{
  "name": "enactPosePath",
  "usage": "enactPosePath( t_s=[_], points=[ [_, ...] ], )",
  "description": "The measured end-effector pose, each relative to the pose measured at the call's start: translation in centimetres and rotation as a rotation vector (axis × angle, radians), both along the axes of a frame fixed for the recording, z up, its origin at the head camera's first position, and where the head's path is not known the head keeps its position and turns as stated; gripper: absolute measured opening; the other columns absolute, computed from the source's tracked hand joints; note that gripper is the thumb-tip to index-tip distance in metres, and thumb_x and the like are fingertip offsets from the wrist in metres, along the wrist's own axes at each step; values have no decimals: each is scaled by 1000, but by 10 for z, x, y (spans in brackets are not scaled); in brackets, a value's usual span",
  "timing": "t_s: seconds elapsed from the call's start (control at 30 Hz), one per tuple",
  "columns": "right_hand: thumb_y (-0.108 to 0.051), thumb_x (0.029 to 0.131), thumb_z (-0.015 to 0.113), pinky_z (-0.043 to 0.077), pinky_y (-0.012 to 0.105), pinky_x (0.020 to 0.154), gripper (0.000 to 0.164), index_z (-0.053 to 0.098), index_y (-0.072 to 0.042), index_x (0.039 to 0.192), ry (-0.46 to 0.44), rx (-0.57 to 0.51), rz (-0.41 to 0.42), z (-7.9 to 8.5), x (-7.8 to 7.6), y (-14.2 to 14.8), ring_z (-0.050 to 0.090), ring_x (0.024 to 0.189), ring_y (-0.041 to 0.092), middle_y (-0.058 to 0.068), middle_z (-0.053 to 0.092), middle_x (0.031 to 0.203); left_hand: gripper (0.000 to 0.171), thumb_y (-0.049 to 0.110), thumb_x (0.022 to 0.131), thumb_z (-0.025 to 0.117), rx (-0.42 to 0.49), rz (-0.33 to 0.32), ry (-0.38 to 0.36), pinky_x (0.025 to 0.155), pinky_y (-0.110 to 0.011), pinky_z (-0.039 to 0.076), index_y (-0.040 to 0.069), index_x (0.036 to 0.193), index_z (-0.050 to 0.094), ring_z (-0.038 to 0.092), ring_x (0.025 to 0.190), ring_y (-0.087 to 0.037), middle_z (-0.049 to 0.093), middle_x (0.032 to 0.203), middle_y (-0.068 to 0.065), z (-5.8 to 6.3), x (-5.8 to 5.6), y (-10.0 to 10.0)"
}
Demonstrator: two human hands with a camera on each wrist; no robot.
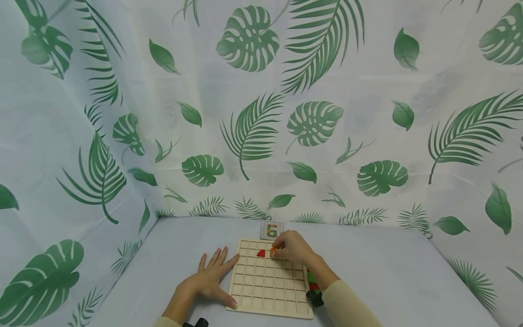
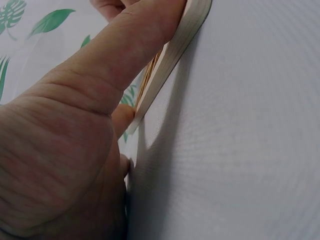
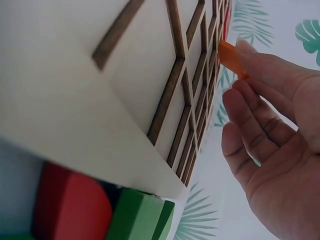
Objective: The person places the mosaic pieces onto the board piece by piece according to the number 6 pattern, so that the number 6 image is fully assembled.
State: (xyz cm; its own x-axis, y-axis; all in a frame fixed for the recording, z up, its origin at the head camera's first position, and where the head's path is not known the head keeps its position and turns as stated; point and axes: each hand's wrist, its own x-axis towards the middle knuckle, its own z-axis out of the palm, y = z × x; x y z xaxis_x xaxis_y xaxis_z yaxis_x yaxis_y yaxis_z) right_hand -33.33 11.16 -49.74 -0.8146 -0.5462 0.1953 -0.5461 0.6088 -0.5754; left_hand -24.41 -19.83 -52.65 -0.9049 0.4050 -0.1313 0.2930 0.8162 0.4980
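Observation:
A pale wooden grid board (image 1: 267,290) lies flat on the table in the head view. My right hand (image 1: 295,247) is over its far rows and pinches a small orange block (image 3: 231,58) between thumb and fingertips, right at the grid. Just left of that block, a red quarter-round block (image 1: 261,253) sits in a cell. My left hand (image 1: 208,279) is spread along the board's left side, thumb on the near left corner and index fingertip at the left edge. In the left wrist view the thumb (image 2: 125,55) reaches the board's side.
Behind the board lies a small card (image 1: 263,233) with a gridded coloured pattern. Green blocks (image 3: 137,215) and a red block (image 3: 72,205) sit beside the board's right edge, partly hidden by the right forearm. Leaf-printed cloth (image 1: 253,190) rises at the back and sides of the table.

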Motion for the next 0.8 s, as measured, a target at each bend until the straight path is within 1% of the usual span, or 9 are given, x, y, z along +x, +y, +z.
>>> enactPosePath(
  t_s=[0.13, 0.23, 0.37, 0.53, 0.8],
  points=[
    [-14, 85, 87, 56, 26, 68, 15, 82, -8, 97, -24, 15, 6, 0, -3, -1, 66, 81, 11, 2, 77, 94, 136, 73, 56, 90, -1, 4, -3, 121, -76, -11, 25, 166, 26, -2, 162, -45, 3, 174, -23, 0, 0, 0],
    [-13, 85, 87, 57, 29, 69, 15, 82, -6, 98, -37, 23, 19, 1, -5, -1, 66, 81, 13, 3, 78, 93, 136, 71, 57, 91, 0, 4, -5, 121, -76, -10, 25, 166, 26, -2, 161, -46, 3, 174, -23, 1, 0, 1],
    [-12, 85, 86, 56, 29, 68, 16, 81, -5, 98, -48, 49, 16, 2, -6, -1, 65, 80, 11, 2, 77, 91, 135, 70, 57, 91, 1, 3, -4, 120, -76, -10, 24, 166, 26, -2, 161, -46, 3, 174, -24, 2, 1, 1],
    [-12, 85, 86, 55, 29, 66, 15, 81, -5, 97, -59, 73, 13, 2, -4, -5, 63, 76, 11, 0, 76, 88, 135, 71, 57, 91, -3, 9, -2, 120, -77, -10, 24, 166, 27, -1, 161, -46, 4, 174, -24, 3, 2, 0],
    [-11, 84, 87, 57, 35, 69, 15, 80, -5, 97, -81, 83, -4, 0, -1, -11, 65, 79, 14, 2, 75, 89, 135, 71, 59, 90, -2, -4, -10, 120, -77, -10, 24, 167, 25, -2, 161, -47, 3, 174, -24, 4, 1, 1]
  ],
)
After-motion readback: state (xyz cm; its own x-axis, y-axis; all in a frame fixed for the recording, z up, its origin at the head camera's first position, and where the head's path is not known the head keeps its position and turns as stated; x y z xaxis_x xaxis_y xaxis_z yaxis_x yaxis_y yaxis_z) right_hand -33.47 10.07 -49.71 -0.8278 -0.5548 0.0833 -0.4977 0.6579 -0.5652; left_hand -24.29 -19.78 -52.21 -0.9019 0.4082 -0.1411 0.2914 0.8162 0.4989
